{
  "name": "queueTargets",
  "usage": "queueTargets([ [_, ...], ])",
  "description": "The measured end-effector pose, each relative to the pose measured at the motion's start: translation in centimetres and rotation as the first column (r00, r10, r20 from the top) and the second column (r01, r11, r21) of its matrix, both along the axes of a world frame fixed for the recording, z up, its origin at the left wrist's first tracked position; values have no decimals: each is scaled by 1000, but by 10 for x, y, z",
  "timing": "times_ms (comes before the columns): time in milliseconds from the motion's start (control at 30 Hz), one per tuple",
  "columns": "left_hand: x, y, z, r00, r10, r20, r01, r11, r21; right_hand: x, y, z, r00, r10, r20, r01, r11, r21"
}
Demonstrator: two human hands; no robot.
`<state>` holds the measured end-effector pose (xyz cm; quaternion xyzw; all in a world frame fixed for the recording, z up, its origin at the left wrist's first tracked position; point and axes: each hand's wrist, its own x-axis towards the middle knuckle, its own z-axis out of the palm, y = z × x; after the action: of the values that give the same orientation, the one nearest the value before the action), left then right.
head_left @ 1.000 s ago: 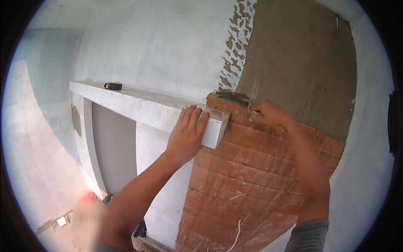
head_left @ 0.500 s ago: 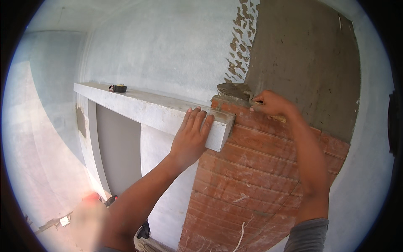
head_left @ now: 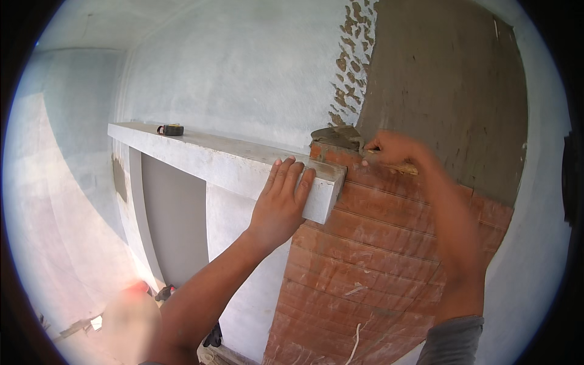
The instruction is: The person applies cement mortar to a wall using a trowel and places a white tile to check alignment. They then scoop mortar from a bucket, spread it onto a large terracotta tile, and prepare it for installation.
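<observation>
I see a trowel [head_left: 336, 137] at the top edge of a bare brick surface [head_left: 365, 255], just beyond the near right end of a long white ledge [head_left: 225, 157]. Its grey blade points left; I cannot tell whether its underside touches the brick. The right hand [head_left: 394, 149] has its fingers curled around the handle, and the handle's wooden end shows below the palm.

The left hand [head_left: 280, 207] lies against the front of the ledge near that same end, fingers straight and fingertips over the top edge, gripping nothing that I can see.

Above and to the right of the trowel, smooth grey-brown plaster [head_left: 444, 91] covers the wall. Along its left border runs a strip of rough brown pits [head_left: 350, 73], and left of that is a pale blue wall [head_left: 237, 79]. A dark tape measure [head_left: 173, 130] sits on the far part of the ledge. Beneath the ledge I see a flat grey panel [head_left: 173, 213]. A pale strand [head_left: 354, 344] shows against the lower brick.
</observation>
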<state>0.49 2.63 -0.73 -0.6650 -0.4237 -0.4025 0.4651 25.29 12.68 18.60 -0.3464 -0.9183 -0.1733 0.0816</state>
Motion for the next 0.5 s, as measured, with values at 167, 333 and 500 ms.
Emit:
queueTargets([
  [167,-2,-3,1,1000,-29,11,29,999,-13,3,-28,17,972,-161,-170,99,940,-326],
  [333,-1,-10,2,997,-74,25,74,997,-15,-1,-3,-19,976,53,-211,-15,984,177],
  [500,-2,0,0,1000,4,-2,-4,1000,-8,-2,17,-110,976,-68,-206,188,735,652],
])
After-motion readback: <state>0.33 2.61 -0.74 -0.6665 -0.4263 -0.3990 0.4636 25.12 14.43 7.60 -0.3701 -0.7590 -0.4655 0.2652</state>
